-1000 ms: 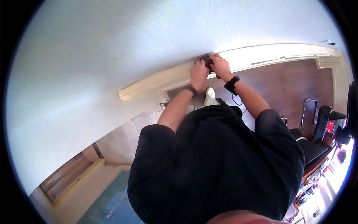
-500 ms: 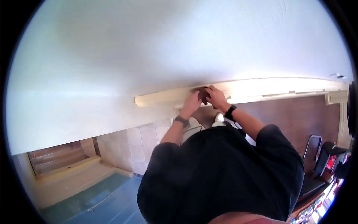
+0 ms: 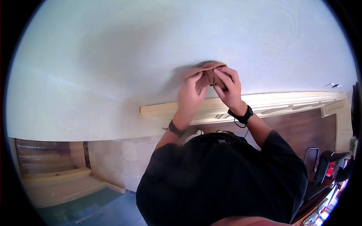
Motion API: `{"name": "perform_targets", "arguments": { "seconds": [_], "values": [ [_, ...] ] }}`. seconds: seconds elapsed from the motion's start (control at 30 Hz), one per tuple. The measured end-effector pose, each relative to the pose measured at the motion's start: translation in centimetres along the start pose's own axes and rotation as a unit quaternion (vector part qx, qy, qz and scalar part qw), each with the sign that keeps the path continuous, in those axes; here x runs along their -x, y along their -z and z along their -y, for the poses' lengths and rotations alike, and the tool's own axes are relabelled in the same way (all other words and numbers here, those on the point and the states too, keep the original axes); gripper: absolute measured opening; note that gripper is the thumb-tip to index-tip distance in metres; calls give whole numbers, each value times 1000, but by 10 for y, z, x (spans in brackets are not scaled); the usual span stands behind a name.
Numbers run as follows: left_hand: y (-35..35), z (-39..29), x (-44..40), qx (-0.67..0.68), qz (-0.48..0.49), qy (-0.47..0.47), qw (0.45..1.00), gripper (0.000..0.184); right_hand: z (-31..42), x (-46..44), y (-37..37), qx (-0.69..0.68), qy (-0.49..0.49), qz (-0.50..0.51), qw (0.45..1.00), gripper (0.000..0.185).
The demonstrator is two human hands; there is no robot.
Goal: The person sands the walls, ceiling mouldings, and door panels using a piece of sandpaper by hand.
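A brown cloth [image 3: 206,74] is bunched between my two hands, close against the pale wall [image 3: 124,56]. My left hand [image 3: 190,95] grips its left part, with the fingers partly hidden at the cloth. The right part is pinched in my right hand [image 3: 229,87], whose bent fingers lie over the folds. Both hands are above the cream ledge [image 3: 211,107] that runs along the wall. Dark bands circle both wrists.
A brown floor [image 3: 294,128] lies below the ledge on the right, and pale tiles [image 3: 120,156] lie to the left. Dark chairs [image 3: 324,165] stand at the lower right. A blue panel with a handle [image 3: 117,209] is at the lower left.
Both hands have risen with the cloth from the ledge onto the wall face above it. The cloth is more spread out. The view has shifted.
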State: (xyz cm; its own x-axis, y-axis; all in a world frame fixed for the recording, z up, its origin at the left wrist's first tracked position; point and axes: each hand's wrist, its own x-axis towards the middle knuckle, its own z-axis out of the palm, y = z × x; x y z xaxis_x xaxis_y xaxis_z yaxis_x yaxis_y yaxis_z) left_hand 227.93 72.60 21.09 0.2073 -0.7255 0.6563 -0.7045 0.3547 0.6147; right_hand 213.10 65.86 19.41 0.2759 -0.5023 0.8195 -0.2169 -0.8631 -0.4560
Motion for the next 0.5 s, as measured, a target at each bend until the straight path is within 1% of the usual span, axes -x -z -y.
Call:
{"name": "perform_targets", "arguments": {
  "seconds": [0.03,0.17,0.23,0.27,0.37,0.43,0.47,0.5],
  "values": [
    [-1,0,-3,8,-7,-1,1000,41,0,-7,-5,27,13,-41,999,55],
    [-6,30,-2,-18,-14,-15,1000,40,0,3,-28,66,-9,-55,996,51],
    [2,42,7,-19,-13,-8,1000,39,4,10,-45,60,-24,-50,997,46],
    [7,49,12,-32,-4,22,999,37,6,14,-55,57,-22,-40,997,46],
    [27,75,27,-39,-7,45,998,36,13,21,-86,30,-18,-15,999,47],
    [47,85,34,-35,-22,101,994,35,24,20,-109,9,-19,7,1000,47],
    [55,88,37,-32,-30,133,990,35,27,15,-119,7,18,18,1000,50],
    [65,88,38,-31,-50,133,989,35,36,10,-128,-18,1,22,1000,50]
  ]
}}
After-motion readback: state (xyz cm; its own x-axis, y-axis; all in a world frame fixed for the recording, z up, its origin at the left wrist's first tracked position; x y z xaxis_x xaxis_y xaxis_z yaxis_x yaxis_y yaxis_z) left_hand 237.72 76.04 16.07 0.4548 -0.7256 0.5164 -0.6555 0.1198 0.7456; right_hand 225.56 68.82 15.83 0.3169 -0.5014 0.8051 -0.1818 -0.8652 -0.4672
